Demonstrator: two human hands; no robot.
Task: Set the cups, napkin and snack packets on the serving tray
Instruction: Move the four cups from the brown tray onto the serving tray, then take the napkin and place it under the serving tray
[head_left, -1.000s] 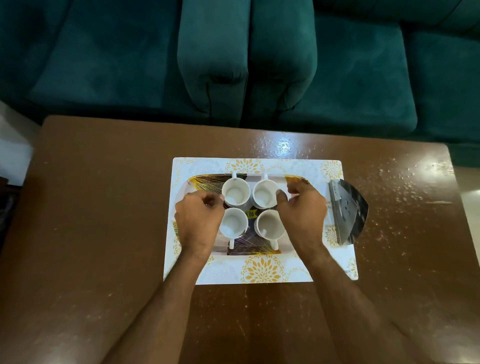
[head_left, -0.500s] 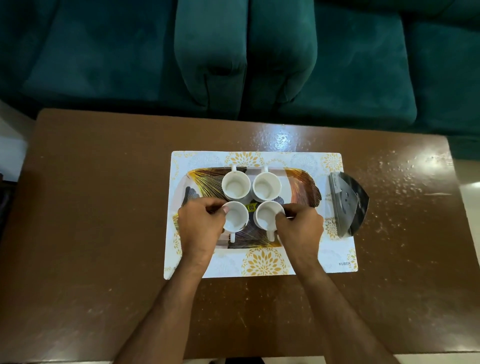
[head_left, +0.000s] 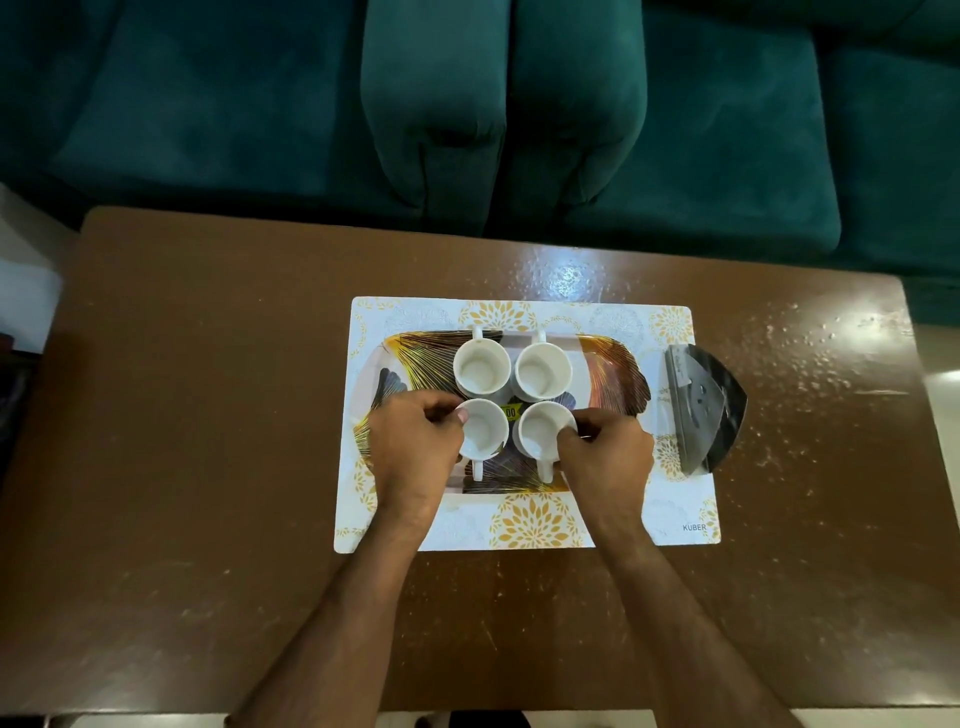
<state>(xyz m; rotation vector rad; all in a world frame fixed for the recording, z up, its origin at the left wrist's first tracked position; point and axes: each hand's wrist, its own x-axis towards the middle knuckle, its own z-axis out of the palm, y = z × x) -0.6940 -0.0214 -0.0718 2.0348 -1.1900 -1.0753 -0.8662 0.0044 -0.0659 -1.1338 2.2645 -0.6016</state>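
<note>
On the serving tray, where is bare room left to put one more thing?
Bare tray shows right of the far-right cup; a smaller patch lies left of the far-left cup. The middle is crowded: four cups, with both hands at the near two.

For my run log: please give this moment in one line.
left hand on near-left cup | right hand on near-right cup | tray

A home living room: a teal velvet sofa (head_left: 519, 104) behind a brown coffee table (head_left: 182, 415).
</note>
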